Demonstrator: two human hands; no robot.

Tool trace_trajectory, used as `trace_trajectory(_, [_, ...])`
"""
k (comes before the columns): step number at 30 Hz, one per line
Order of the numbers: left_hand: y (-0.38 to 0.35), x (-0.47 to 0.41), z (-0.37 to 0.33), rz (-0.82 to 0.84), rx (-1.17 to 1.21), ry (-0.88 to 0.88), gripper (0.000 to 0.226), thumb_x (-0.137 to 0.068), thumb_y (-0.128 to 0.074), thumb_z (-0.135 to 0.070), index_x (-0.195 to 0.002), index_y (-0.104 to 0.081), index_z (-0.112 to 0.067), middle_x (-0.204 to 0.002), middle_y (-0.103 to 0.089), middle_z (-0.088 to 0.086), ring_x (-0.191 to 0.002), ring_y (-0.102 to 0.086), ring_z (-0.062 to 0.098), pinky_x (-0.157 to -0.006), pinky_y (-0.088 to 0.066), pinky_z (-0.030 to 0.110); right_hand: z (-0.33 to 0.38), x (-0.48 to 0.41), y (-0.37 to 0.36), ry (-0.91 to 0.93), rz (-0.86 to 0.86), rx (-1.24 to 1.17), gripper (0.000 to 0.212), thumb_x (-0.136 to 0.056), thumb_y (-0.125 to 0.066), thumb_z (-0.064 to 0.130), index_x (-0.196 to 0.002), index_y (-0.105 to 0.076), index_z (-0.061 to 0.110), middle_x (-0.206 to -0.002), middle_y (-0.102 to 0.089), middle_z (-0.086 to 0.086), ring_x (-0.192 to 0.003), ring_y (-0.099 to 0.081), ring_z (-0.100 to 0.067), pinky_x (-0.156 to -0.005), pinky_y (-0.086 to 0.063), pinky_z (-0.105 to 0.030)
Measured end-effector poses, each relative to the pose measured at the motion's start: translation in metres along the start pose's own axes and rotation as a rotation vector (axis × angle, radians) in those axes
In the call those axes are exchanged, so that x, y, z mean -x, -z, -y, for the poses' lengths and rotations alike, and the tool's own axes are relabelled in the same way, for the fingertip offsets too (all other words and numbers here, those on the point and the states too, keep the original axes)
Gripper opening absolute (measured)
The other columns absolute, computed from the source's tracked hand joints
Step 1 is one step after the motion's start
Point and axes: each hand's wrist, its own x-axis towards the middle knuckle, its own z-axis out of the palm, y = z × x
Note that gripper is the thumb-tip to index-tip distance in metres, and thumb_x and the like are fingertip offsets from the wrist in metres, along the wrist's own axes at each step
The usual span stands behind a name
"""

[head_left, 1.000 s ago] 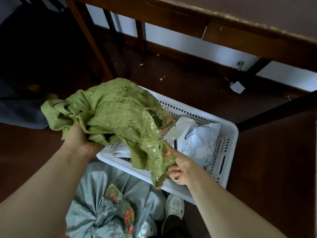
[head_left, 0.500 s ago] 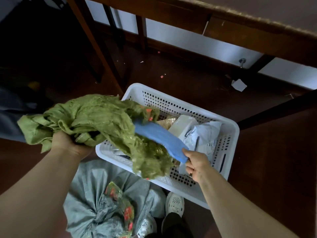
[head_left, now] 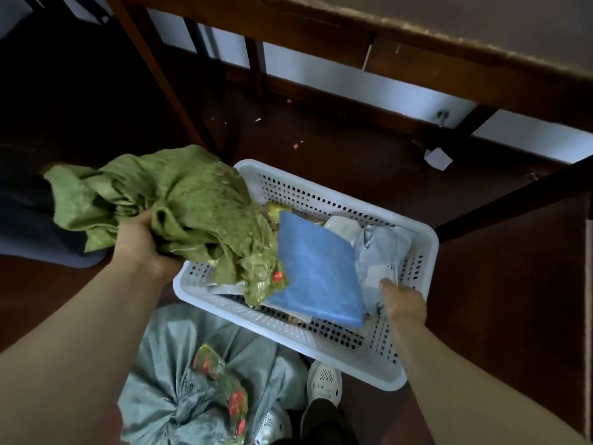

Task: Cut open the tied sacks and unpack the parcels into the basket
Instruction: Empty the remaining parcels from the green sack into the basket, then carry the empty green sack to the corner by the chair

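Moved: the blue parcel (head_left: 316, 271) left the green sack (head_left: 192, 207) and now lies in the basket (head_left: 224, 305).
Left hand (head_left: 141, 244): grips that sack.
Right hand (head_left: 402, 300): curled at the basket's side; you can't tell if it holds anything.
Risk: your sack's end hangs over the parcels; yank it and one may flip out.

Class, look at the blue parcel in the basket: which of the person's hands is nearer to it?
Right. The right hand sits just beside the near corner of the blue parcel; the left hand is farther off, gripping the green sack by the left end of the basket.
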Motion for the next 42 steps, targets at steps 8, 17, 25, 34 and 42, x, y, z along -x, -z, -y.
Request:
trace_trajectory(8, [-0.04, 0.023, -0.004, -0.063, -0.139, 0.013, 0.055, -0.072, -0.077, -0.026, -0.123, -0.061, -0.015, -0.115, -0.069, 0.011, -0.1, -0.067, 0.033, -0.082, -0.054, 0.051, 0.069, 0.055, 0.008, 0.117, 0.346, -0.456, 0.018, -0.1, -0.043, 0.018, -0.094, -0.06, 0.017, -0.064, -0.047, -0.002, -0.049, -0.035, -0.012, -0.046, -0.028, -0.024])
trace_trajectory(17, [-0.155, 0.089, -0.047, -0.1, -0.207, -0.321, 0.047, -0.078, -0.077, -0.011, -0.12, -0.056, -0.006, -0.104, -0.06, 0.004, -0.09, -0.059, 0.022, -0.079, -0.048, 0.033, 0.156, 0.087, 0.092, 0.248, 0.341, -0.682, 0.029, -0.09, -0.04, 0.002, -0.107, -0.063, 0.003, -0.053, -0.042, -0.001, -0.035, -0.032, -0.008, -0.037, -0.024, -0.019])
trace_trajectory(25, [-0.234, 0.101, -0.063, -0.117, -0.45, -0.491, 0.039, -0.07, -0.084, -0.022, -0.102, -0.061, -0.013, -0.095, -0.061, 0.002, -0.099, -0.063, 0.029, -0.091, -0.052, 0.045, 0.231, 0.062, 0.157, 0.503, -0.032, -0.605, 0.025, -0.09, -0.059, 0.005, -0.115, -0.064, 0.001, -0.087, -0.063, -0.003, -0.083, -0.058, -0.018, -0.081, -0.048, -0.031])
trace_trajectory(34, [-0.271, 0.109, -0.076, -0.162, -0.863, -0.629, 0.055, -0.063, -0.086, -0.037, -0.106, -0.063, -0.013, -0.098, -0.067, 0.003, -0.091, -0.065, 0.028, -0.082, -0.055, 0.041, 0.276, 0.029, 0.187, 0.422, -0.166, -0.444, 0.035, -0.089, -0.065, 0.018, -0.122, -0.059, 0.006, -0.118, -0.064, -0.012, -0.106, -0.062, -0.029, -0.095, -0.05, -0.044])
trace_trajectory(42, [-0.266, 0.128, -0.08, -0.121, -0.948, -0.612, 0.041, -0.066, -0.086, -0.03, -0.097, -0.063, -0.017, -0.098, -0.068, 0.005, -0.09, -0.065, 0.029, -0.082, -0.055, 0.044, 0.26, 0.087, 0.185, 0.681, -0.047, -0.475, 0.041, -0.085, -0.051, -0.006, -0.12, -0.06, 0.014, -0.117, -0.058, -0.004, -0.104, -0.056, -0.017, -0.081, -0.04, -0.005])
